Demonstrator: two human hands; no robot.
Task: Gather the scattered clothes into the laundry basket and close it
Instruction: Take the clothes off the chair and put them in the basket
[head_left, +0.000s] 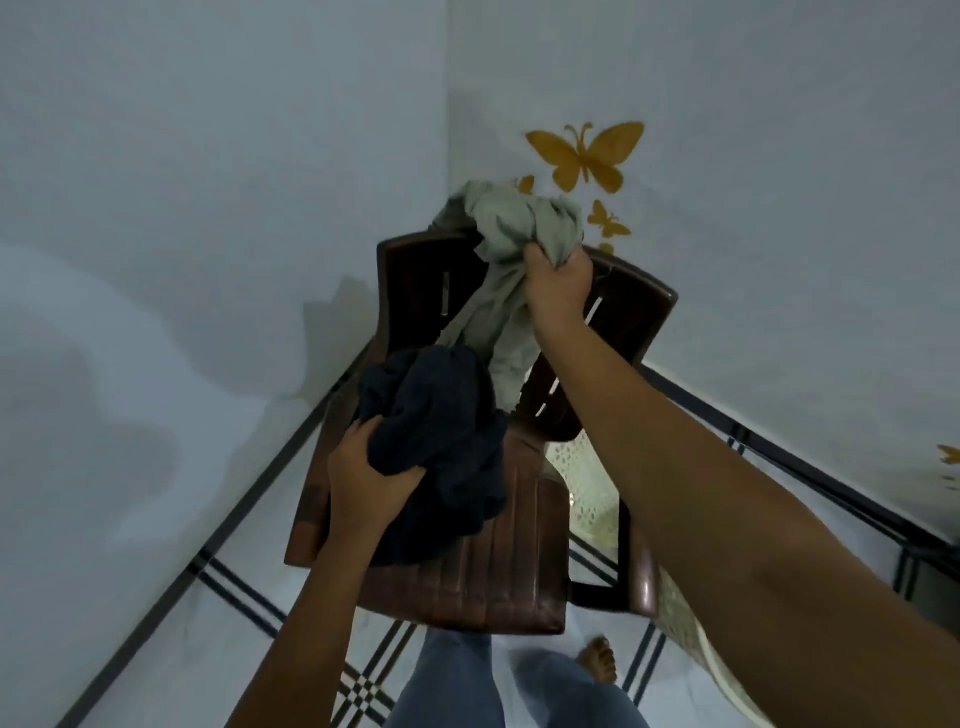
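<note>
Clothes fill both fists above a brown chair (498, 571) in the room's corner. The right hand (558, 283), farther off, grips a pale green garment (511, 228) lifted over the chair's back. The left hand (363, 480), nearer, clutches a dark navy garment (441, 415) over the seat.

A brown plastic chair (498, 561) stands in a corner of pale blue walls (208, 182). Yellow butterfly stickers (587, 156) dot the right wall. The pale tiled floor (171, 665) carries dark stripes. The light is dim.
</note>
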